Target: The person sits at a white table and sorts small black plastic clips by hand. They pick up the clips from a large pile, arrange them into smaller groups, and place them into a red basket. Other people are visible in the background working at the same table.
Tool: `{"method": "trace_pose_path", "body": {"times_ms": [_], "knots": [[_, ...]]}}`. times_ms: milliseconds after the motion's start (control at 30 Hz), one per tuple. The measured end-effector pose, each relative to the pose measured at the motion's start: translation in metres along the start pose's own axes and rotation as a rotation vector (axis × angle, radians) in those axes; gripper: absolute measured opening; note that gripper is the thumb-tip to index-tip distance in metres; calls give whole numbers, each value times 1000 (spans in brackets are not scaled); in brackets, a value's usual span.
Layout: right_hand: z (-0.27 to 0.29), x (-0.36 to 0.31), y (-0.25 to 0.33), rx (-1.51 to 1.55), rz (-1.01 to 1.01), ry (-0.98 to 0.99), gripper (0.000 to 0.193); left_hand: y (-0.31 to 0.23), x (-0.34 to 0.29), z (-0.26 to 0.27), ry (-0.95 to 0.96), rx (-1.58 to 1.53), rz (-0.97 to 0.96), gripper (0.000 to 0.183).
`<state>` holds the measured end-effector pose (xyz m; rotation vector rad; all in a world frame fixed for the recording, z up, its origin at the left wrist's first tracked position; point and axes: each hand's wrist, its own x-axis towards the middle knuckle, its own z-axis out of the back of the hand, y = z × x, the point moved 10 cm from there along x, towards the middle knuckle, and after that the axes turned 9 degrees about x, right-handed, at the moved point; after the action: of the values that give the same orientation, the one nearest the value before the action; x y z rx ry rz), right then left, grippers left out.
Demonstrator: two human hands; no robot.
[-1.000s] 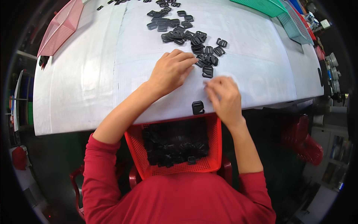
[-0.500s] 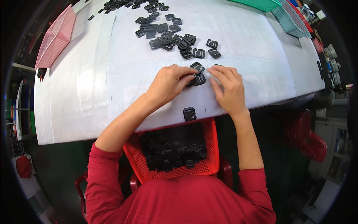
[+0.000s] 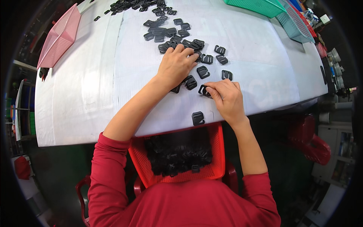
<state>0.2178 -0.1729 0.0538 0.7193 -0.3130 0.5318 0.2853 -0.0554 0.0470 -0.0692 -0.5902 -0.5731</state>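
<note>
My right hand (image 3: 227, 98) pinches a black plastic buckle (image 3: 203, 90) between thumb and fingers, just over the table. Further off, my left hand (image 3: 176, 66) reaches over the near end of a loose heap of the same black buckles (image 3: 165, 47). Its fingers are apart and touch the heap; the fingertips partly cover what lies beneath. Single buckles lie around the hands: one buckle (image 3: 203, 72) between them, another buckle (image 3: 227, 75) beyond my right fingers, and a dark buckle (image 3: 190, 82) beside my left wrist. One more buckle (image 3: 197, 118) lies at the table's near edge.
A red plastic basket (image 3: 138, 160) filled with black buckles sits below the table edge, against my body. On the white table (image 3: 83, 94), a pink basket (image 3: 60, 36) stands at left, with green (image 3: 261, 6) and teal baskets (image 3: 297, 26) at far right. More buckles (image 3: 128, 5) lie far off.
My left hand has moved away from the nearby buckles to the heap. My right hand has come down and nearer, and now pinches a buckle. Nearby buckles lie more spread out.
</note>
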Motion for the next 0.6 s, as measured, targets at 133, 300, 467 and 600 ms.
{"method": "trace_pose_path", "body": {"times_ms": [133,300,467,600], "knots": [[11,32,-14,-75,51,-87,16,0,1,10,-100,66,-63,20],[2,58,-34,-226,181,-130,12,11,2,15,-92,-326,141,15],[-5,49,-55,-44,-126,51,15,32,-15,-26,464,-697,550,16],[11,47,-60,6,-104,-15,16,31,5,0,106,-219,262,22]]}}
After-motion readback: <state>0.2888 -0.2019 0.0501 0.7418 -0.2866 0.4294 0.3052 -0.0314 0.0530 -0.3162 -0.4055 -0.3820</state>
